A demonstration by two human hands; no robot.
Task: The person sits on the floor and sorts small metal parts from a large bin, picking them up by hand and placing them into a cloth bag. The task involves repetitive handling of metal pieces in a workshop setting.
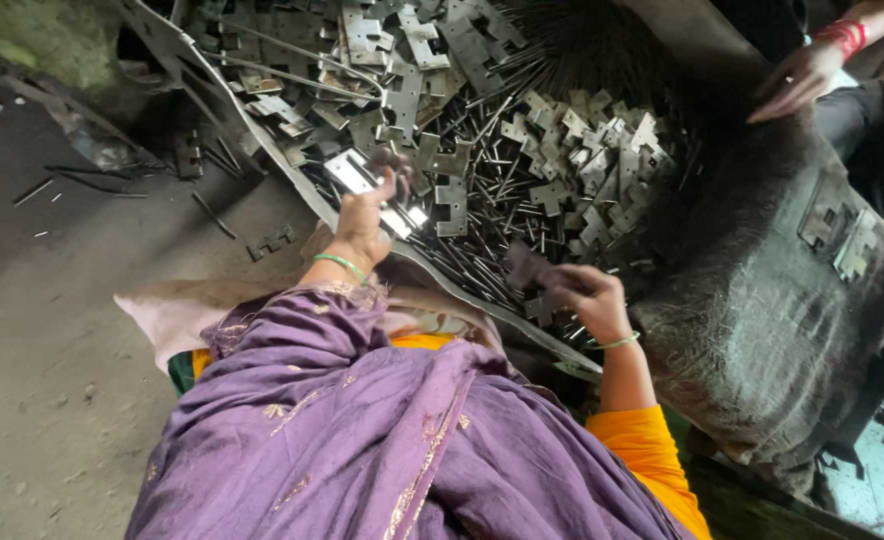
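Observation:
A heap of flat grey metal hinge plates (582,160) and thin metal pins (492,215) lies in front of me on a bent sheet-metal tray (262,135). My left hand (362,215), with a green bangle at the wrist, is raised over the heap's near-left edge and grips a shiny hinge plate (354,173). My right hand (584,292), also with a green bangle, is closed on a dark hinge plate (525,266) just above the pins. A purple shawl (362,440) and orange sleeve (647,445) cover my arms.
Another person's hand (797,80) with red bangles reaches in at the top right. A grey sack (762,330) at the right carries two hinge plates (834,228). Bare dusty floor (52,330) with stray pins lies to the left.

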